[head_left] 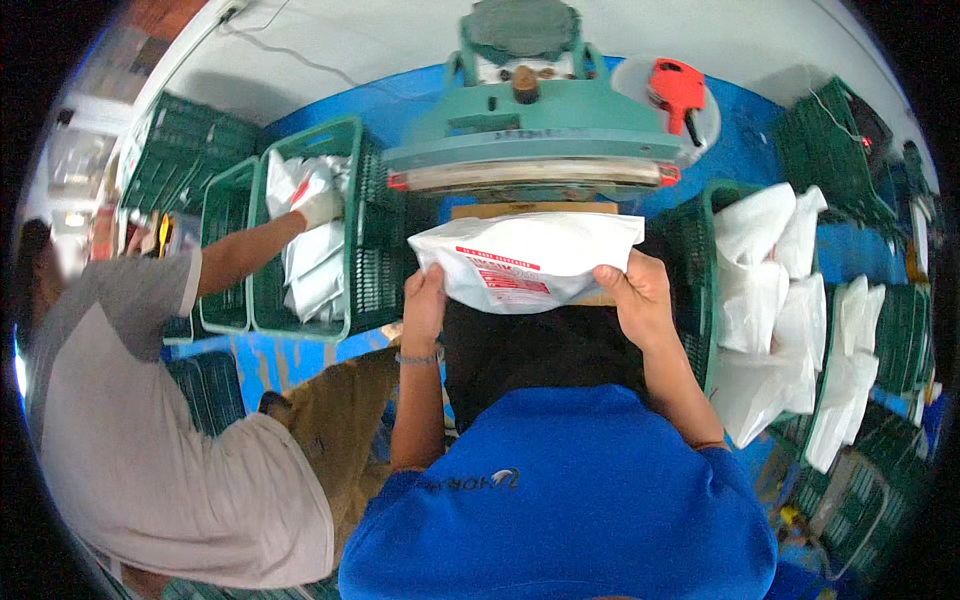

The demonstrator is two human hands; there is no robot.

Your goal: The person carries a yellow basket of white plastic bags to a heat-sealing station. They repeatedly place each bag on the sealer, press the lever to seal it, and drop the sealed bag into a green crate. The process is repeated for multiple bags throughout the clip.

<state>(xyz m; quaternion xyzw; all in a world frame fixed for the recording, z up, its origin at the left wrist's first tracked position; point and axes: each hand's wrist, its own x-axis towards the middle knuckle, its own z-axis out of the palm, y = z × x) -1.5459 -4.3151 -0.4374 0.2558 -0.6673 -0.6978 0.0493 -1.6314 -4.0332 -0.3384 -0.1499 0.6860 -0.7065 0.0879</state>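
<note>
Between my two hands I hold a white plastic bag (590, 240) with red print, stretched out sideways in front of me. My left hand (425, 300) pinches its lower left corner, and a beaded band circles that wrist. The right hand (640, 295) grips the right end, thumb on the printed side. Just beyond the bag stands a green bag-sealing machine (530, 145) with a long horizontal sealing bar (540, 175). The bag's upper edge lies close below that bar; whether they touch I cannot tell.
A red label gun (678, 92) lies right of the machine. Green crates (710, 290) at my right hold several white bags (755, 225). Left of me, a co-worker's gloved hand (322, 208) reaches into a green crate (350, 250) of filled bags. More crates (190, 145) are stacked behind.
</note>
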